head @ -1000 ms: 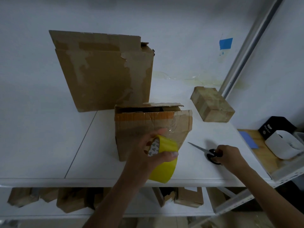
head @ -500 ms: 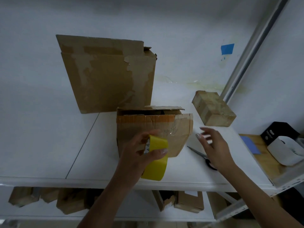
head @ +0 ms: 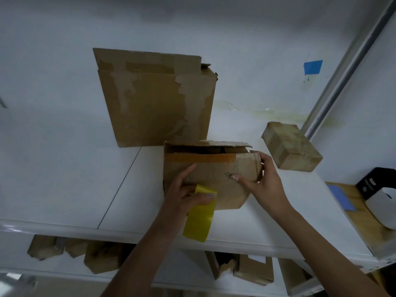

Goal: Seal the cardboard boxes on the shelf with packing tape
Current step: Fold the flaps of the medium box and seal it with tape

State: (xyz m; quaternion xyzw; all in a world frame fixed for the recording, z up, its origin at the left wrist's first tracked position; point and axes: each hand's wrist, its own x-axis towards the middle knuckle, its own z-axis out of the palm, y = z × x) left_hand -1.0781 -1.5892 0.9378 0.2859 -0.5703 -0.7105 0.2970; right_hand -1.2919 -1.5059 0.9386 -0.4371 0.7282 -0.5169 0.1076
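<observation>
A small worn cardboard box (head: 205, 168) with an orange tape strip stands on the white shelf (head: 85, 200), its top flaps partly raised. My left hand (head: 184, 196) grips a yellow roll of packing tape (head: 200, 215) against the box's front face. My right hand (head: 263, 181) holds the box's hanging front flap at its right edge, thumb on the front and fingers behind. A large cardboard box (head: 156, 99) stands behind it. A small taped box (head: 291, 144) lies at the back right.
The shelf's grey upright (head: 342, 67) runs along the right. A black and white holder (head: 379, 189) sits on a wooden surface at the far right. Several cardboard pieces (head: 96, 254) and boxes lie on the lower shelf. The scissors are hidden from view.
My right hand left the scissors on the shelf, rose and took hold of the small box's front flap. My left hand brought the tape roll up against the box front.
</observation>
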